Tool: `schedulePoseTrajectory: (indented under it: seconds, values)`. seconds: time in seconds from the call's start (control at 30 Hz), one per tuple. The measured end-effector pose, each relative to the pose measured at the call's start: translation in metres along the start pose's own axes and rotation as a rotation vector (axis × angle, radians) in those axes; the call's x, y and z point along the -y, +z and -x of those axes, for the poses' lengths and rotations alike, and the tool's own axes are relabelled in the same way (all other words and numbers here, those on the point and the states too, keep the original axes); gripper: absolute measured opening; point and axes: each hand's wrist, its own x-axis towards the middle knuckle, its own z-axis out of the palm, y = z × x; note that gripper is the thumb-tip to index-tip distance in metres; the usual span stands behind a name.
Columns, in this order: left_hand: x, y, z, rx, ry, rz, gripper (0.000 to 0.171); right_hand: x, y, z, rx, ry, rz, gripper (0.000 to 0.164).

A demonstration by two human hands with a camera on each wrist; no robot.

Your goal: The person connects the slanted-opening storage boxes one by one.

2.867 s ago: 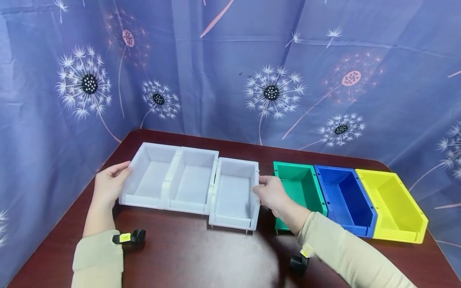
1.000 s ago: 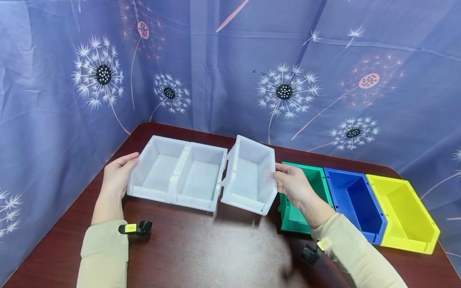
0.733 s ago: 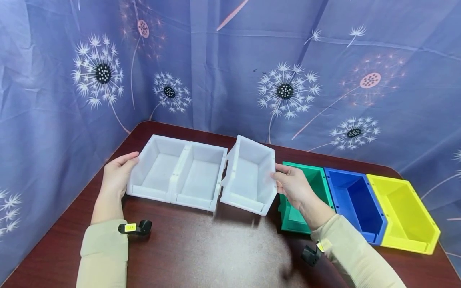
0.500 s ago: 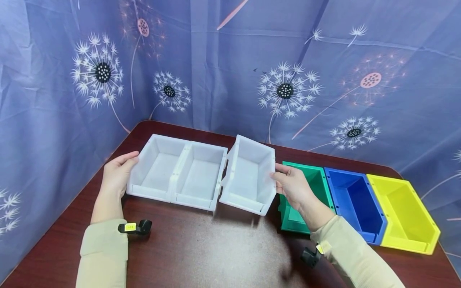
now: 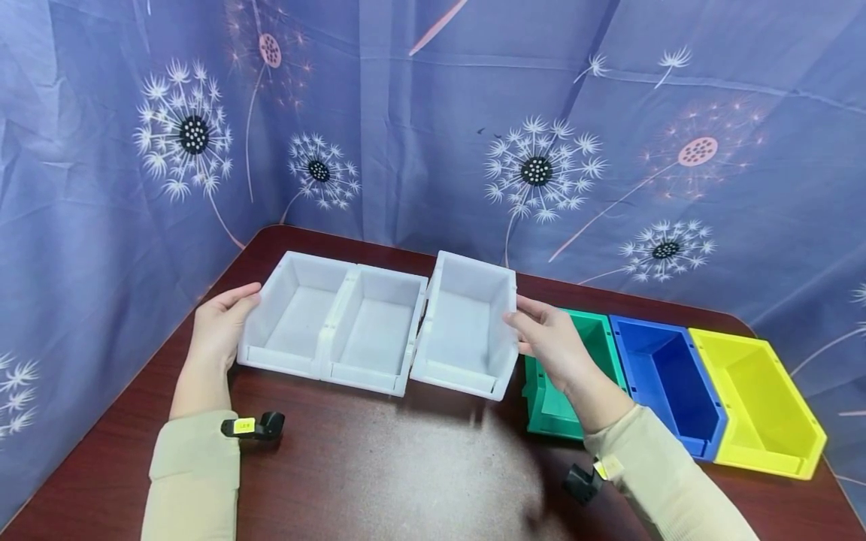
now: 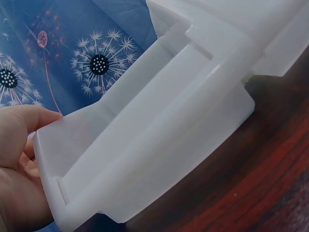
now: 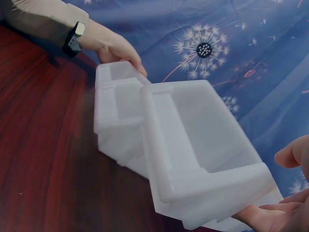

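Observation:
Two white plastic storage bins stand joined side by side in the head view: a left bin (image 5: 292,319) and a middle bin (image 5: 370,330). My left hand (image 5: 218,330) grips the outer side wall of the left bin, thumb by the rim. With my right hand (image 5: 551,342) I hold a third white bin (image 5: 465,323) by its right wall, thumb over the rim and fingers outside. This bin is slightly tilted, its left edge close against the middle bin's right side. In the right wrist view the third bin (image 7: 212,125) rises higher than the joined pair (image 7: 120,111).
To the right, a green bin (image 5: 555,409), a blue bin (image 5: 649,361) and a yellow bin (image 5: 751,391) stand in a row on the dark red-brown table (image 5: 325,473). My right hand overlaps the green one. A blue dandelion-print curtain (image 5: 433,150) hangs behind the table.
The right hand first raised and tilted the third bin away from the pair. Since half a second ago it has turned it more level and brought it closer leftward. The left hand keeps its grip.

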Motion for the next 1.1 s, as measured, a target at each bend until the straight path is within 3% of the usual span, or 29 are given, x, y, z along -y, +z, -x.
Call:
schedulePoseTrajectory:
  seconds: [0.4,0.7,0.97,1.1]
  values:
    - [-0.001,-0.001,0.002,0.014,0.002,-0.012,0.048,0.016,0.002,-0.006,-0.015,-0.06,0.132,0.067]
    - [0.001,-0.002,0.001,0.015,0.035,-0.006,0.047,0.016,0.012,-0.008,-0.086,-0.132,0.488,0.096]
    - [0.001,-0.002,0.0,0.016,0.048,-0.039,0.048,0.019,0.021,-0.009,-0.092,-0.129,0.566,0.112]
    - [0.001,-0.002,0.001,0.015,0.051,-0.047,0.047,0.022,0.029,-0.01,-0.116,-0.15,0.663,0.117]
